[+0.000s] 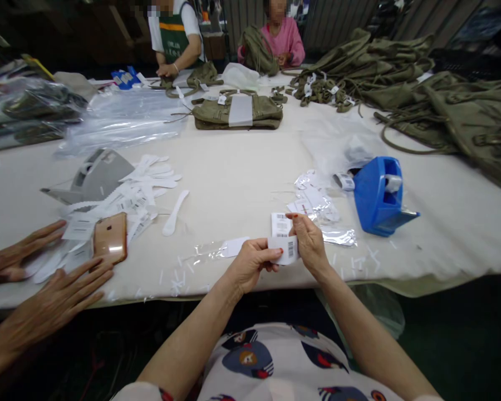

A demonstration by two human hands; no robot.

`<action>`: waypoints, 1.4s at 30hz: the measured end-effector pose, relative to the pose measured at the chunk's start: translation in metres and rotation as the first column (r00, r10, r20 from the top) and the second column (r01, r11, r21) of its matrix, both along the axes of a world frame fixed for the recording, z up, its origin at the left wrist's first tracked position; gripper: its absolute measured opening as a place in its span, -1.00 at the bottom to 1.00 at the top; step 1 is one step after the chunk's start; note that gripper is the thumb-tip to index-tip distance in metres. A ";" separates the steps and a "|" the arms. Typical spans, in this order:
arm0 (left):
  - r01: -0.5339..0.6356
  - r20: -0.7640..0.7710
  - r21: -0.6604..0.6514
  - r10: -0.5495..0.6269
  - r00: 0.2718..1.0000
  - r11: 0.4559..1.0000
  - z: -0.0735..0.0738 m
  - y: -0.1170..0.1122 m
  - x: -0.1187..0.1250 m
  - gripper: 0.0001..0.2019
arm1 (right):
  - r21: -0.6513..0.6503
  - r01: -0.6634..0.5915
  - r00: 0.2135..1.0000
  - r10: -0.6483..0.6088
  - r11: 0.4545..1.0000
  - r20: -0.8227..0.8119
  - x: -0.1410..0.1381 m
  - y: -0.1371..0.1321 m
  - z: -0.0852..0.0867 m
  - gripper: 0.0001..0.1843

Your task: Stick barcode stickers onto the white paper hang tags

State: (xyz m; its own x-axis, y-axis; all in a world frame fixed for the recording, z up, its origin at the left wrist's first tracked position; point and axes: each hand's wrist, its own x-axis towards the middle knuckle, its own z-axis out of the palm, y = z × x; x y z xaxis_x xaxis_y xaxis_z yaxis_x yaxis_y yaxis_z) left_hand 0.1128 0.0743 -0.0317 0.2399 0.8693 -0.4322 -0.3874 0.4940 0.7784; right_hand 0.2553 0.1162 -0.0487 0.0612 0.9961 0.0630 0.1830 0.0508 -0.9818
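Observation:
Close to the table's front edge, my left hand (256, 259) pinches white barcode labels (284, 252) between thumb and fingers. From the other side, my right hand (308, 240) closes on the same labels at their right edge. Black barcodes and lines of print show on them; how many pieces there are I cannot tell. A white tag (234, 247) in clear plastic lies to the left of my left hand. Beyond my right hand is a pile of tags and clear wrappers (315, 195), with a blue tape dispenser (378, 195) beside it.
At left, a co-worker's hands (60, 292) rest by paper tags and a phone (111, 236). A grey dispenser (98, 172) stands behind. Farther back lie a folded olive bag (259, 111), plastic sleeves (125, 117) and heaped olive bags (476, 117). Two people work across the table.

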 end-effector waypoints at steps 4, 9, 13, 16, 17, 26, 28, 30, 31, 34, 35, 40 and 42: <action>-0.196 -0.037 0.043 0.198 0.980 0.980 -0.004 -0.001 0.007 -0.80 | 0.224 0.212 0.958 -0.248 0.951 0.144 0.004 -0.012 0.004 -0.63; -0.358 0.102 0.051 0.352 0.930 0.932 -0.005 0.000 0.018 -0.85 | 0.417 -0.016 0.911 -0.159 0.909 0.380 -0.006 -0.046 0.013 -0.74; -0.385 0.127 0.055 0.376 0.918 0.921 -0.002 -0.002 0.026 -0.89 | 0.259 0.022 0.958 -0.094 0.966 0.271 -0.019 -0.059 0.009 -0.70; -0.350 0.105 0.095 0.340 0.934 0.932 -0.001 -0.004 0.029 -0.90 | 0.154 0.043 0.985 -0.068 0.987 0.158 -0.020 -0.058 0.007 -0.73; -0.343 0.099 0.106 0.333 0.938 0.933 -0.001 -0.005 0.030 -0.89 | 0.142 0.048 0.987 -0.068 0.989 0.143 -0.020 -0.058 0.006 -0.74; -0.355 0.085 0.110 0.347 0.934 0.928 -0.007 -0.007 0.034 -0.86 | 0.076 0.064 0.995 -0.069 0.995 0.072 -0.011 -0.053 0.002 -0.79; -0.351 0.077 0.110 0.344 0.936 0.930 -0.010 -0.007 0.035 -0.85 | 0.044 0.071 0.996 -0.073 0.997 0.044 -0.010 -0.052 0.005 -0.78; -0.347 0.061 0.113 0.342 0.938 0.931 -0.012 -0.008 0.035 -0.84 | 0.004 0.079 0.997 -0.079 0.997 0.024 -0.009 -0.051 0.007 -0.76; -0.346 0.052 0.111 0.342 0.938 0.932 -0.013 -0.008 0.035 -0.83 | -0.018 0.081 0.997 -0.081 0.997 0.015 -0.008 -0.050 0.007 -0.75; -0.345 0.050 0.091 0.341 0.939 0.934 -0.014 -0.006 0.035 -0.81 | -0.069 0.079 0.997 -0.080 0.994 -0.014 -0.007 -0.048 0.005 -0.72; -0.347 0.058 0.079 0.343 0.938 0.935 -0.014 -0.005 0.036 -0.80 | -0.070 0.090 0.996 -0.092 0.993 -0.013 -0.006 -0.047 0.003 -0.72; -0.331 0.124 0.044 0.323 0.938 0.943 -0.009 0.015 0.047 -0.80 | 0.260 0.380 0.909 -0.410 0.888 0.074 0.014 -0.026 -0.006 -0.79; -0.315 0.138 0.044 0.307 0.942 0.948 -0.009 0.029 0.054 -0.78 | 0.563 0.406 0.811 -0.568 0.720 0.140 0.030 -0.014 -0.002 -0.84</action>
State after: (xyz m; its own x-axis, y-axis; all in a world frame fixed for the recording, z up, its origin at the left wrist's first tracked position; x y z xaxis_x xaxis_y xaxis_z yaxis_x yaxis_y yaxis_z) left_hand 0.1664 0.1038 -0.0411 0.0027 0.9343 -0.3566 -0.6118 0.2836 0.7384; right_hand 0.2854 0.1022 -0.0505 0.4277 0.6570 0.6208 0.5820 0.3253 -0.7453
